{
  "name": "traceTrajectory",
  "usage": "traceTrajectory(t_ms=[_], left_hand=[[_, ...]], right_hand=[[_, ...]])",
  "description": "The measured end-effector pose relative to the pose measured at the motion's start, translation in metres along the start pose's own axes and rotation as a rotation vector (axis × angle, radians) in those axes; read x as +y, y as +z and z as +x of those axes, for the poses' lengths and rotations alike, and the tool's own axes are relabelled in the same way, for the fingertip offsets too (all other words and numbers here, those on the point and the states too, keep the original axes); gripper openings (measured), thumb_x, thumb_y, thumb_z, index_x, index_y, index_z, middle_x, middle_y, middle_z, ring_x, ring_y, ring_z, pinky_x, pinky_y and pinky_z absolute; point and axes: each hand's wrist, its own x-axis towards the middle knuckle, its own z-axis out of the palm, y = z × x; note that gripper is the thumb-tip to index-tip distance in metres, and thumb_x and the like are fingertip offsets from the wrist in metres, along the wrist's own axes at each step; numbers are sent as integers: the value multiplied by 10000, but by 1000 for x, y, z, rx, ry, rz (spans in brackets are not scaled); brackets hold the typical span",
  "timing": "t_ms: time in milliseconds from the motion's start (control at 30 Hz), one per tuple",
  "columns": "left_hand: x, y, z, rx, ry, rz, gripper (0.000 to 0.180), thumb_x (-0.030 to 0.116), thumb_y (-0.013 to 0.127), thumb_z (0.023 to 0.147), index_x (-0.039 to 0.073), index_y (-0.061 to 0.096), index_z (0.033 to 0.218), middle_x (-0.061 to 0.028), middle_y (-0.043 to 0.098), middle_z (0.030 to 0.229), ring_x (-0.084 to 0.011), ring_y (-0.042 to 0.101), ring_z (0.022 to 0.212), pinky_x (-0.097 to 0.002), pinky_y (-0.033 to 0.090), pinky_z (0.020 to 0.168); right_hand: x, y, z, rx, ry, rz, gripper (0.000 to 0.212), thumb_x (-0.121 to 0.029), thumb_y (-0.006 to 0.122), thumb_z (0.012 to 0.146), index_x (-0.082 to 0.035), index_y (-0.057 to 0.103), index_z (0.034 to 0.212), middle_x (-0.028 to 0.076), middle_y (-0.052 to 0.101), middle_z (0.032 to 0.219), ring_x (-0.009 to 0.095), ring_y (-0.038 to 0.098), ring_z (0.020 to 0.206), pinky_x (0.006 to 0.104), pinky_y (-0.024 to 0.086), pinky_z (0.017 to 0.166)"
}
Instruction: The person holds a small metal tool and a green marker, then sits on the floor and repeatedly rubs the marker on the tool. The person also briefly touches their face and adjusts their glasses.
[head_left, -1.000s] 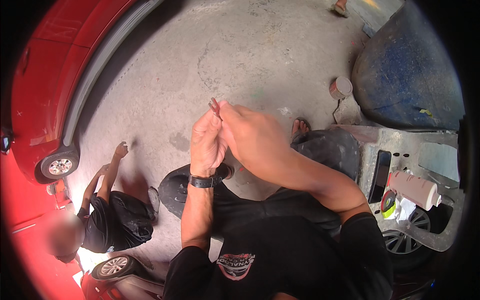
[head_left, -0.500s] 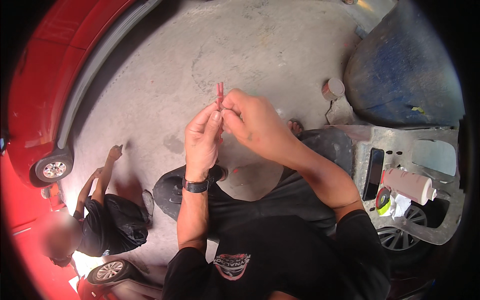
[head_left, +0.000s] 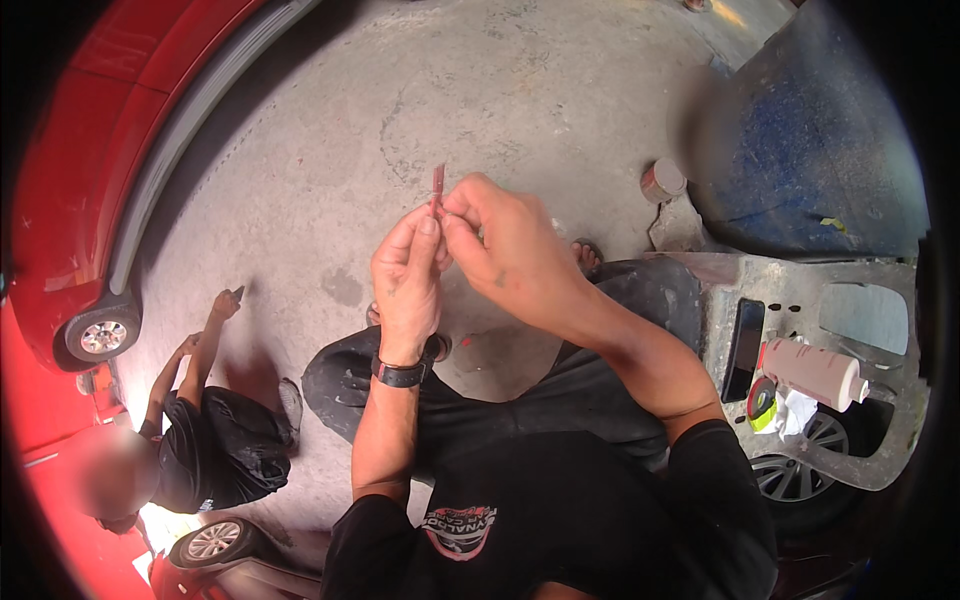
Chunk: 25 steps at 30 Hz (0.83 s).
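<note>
A small, slim red piece (head_left: pixel 438 182) stands upright between my fingertips, its top end sticking out above them; its exact kind is not clear. Low on it, my left hand (head_left: pixel 405 285) pinches with thumb and forefinger, a black watch on that wrist. From the right, my right hand (head_left: pixel 515 245) presses its thumb and bent forefinger to the same piece, just beside the left fingertips. Part of the piece is hidden by the fingers.
A red car (head_left: pixel 90 180) stands at left, near a crouching co-worker (head_left: pixel 235 440). To my right, a plastic chair (head_left: pixel 735 415) holds a phone (head_left: pixel 743 350), a pinkish bottle (head_left: pixel 810 372) and a tape roll (head_left: pixel 762 402). Beyond are a can (head_left: pixel 663 181) and blue drum (head_left: pixel 820 150).
The red piece has turned slightly: its top showed two narrow prongs and now looks like one strip. Both hands keep their pinch in nearly the same place. Someone's blurred head now shows by the drum.
</note>
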Motion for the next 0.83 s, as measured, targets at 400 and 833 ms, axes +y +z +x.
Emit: traceTrajectory(t_ms=[400, 833], left_hand=[[-1, 4, 1, 39, -30, -14, 301, 209, 591, 1042, -18, 673, 1221, 5, 641, 921, -79, 474, 738, -244, 409, 681], [5, 6, 1, -30, -272, -613, 403, 250, 529, 1052, -18, 527, 1354, -172, 626, 1277, -283, 634, 1144, -412, 531, 995]], right_hand=[[-4, -7, 2, 26, 82, -7, 158, -96, 600, 883, 25, 518, 822, 213, 599, 649, 390, 615, 581, 446, 470, 552], [-5, 8, -5, 52, 12, -97, 129, -104, 590, 887, 1, 516, 872, 218, 593, 637, 420, 626, 596, 485, 458, 528]])
